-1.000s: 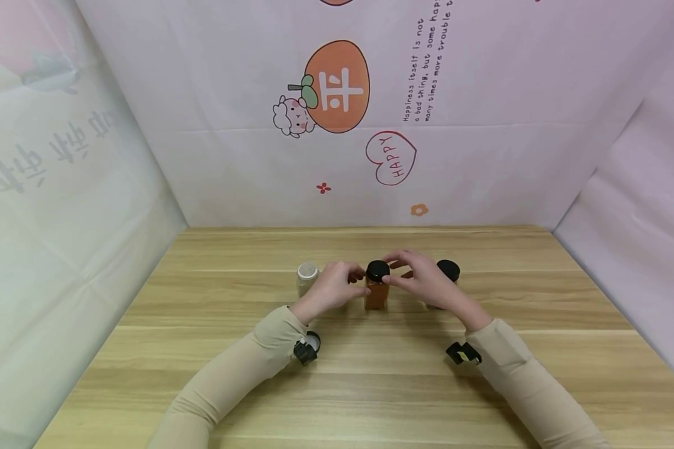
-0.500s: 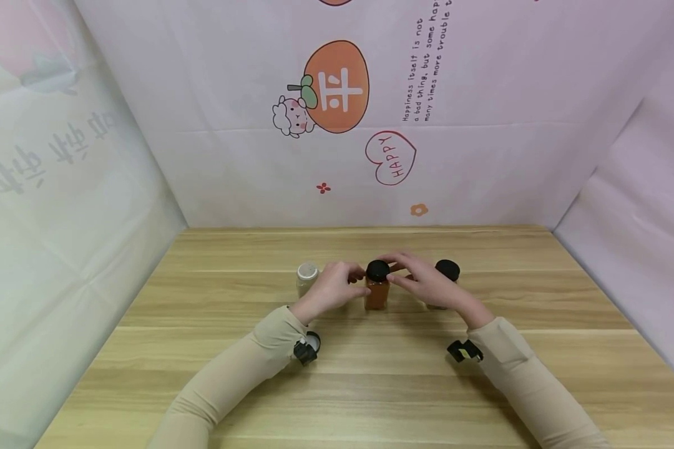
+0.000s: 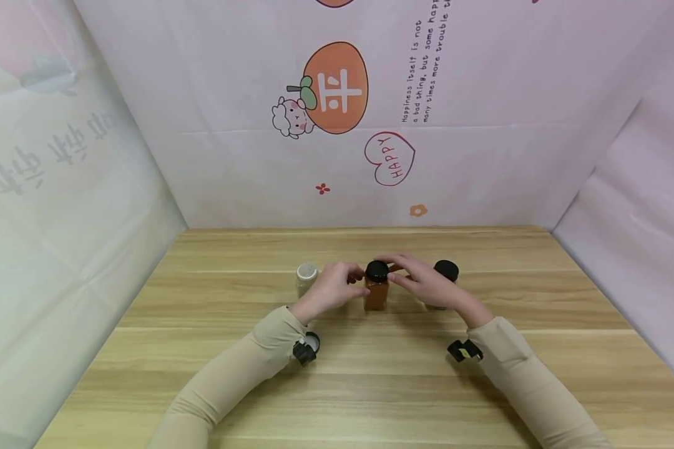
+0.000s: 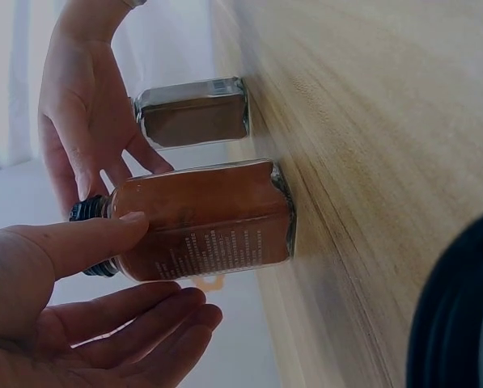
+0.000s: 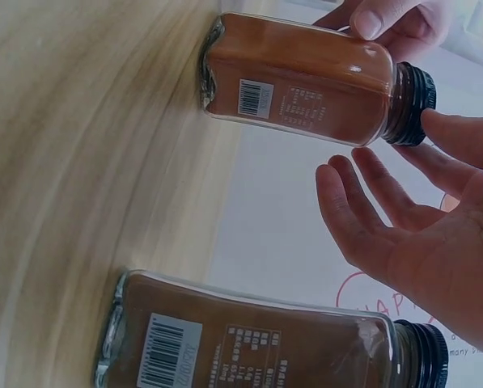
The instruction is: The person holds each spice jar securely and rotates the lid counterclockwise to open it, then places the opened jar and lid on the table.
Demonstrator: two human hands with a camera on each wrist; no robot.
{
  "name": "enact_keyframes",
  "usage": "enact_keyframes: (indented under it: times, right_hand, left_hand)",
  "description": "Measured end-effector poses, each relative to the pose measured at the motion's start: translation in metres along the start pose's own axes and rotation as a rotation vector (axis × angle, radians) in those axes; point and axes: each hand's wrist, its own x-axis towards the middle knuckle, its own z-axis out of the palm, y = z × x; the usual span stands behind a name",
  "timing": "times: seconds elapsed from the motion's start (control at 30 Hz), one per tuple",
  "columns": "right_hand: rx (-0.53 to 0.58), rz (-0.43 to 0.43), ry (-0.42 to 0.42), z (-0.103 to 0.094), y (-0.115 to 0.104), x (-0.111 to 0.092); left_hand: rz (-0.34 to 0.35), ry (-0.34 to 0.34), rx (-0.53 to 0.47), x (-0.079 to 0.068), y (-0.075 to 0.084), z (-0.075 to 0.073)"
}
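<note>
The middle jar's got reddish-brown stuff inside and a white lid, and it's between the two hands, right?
Not quite: the lid is black, not white, as the head view shows. The middle jar does hold reddish-brown stuff, between the two hands.

Table (image 3: 393, 386) before me, wall (image 3: 247, 174) behind it. Row on table: left jar (image 3: 306, 272), middle jar (image 3: 376, 296), right jar (image 3: 446, 270). My left hand (image 3: 332, 287) is left of middle jar, partly before left jar; my right hand (image 3: 424, 280) is at middle jar's cap (image 3: 377, 270), partly before right jar. Lid (image 3: 313, 340) on table, nearer me than left jar.
</note>
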Motion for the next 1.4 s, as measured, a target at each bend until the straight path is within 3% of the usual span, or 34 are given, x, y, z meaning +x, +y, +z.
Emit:
enact_keyframes:
  times: [0.33, 0.8, 1.4]
  right_hand:
    - [0.002, 0.039, 0.059, -0.002, -0.006, -0.001]
    - [0.014, 0.148, 0.216, 0.010, -0.016, -0.004]
    - [-0.006, 0.197, 0.221, 0.015, -0.015, 0.004]
  left_hand:
    - [-0.014, -0.003, 0.007, -0.001, 0.001, -0.001]
    - [-0.014, 0.007, 0.028, -0.001, 0.001, -0.001]
    - [-0.024, 0.000, 0.021, 0.000, -0.001, 0.000]
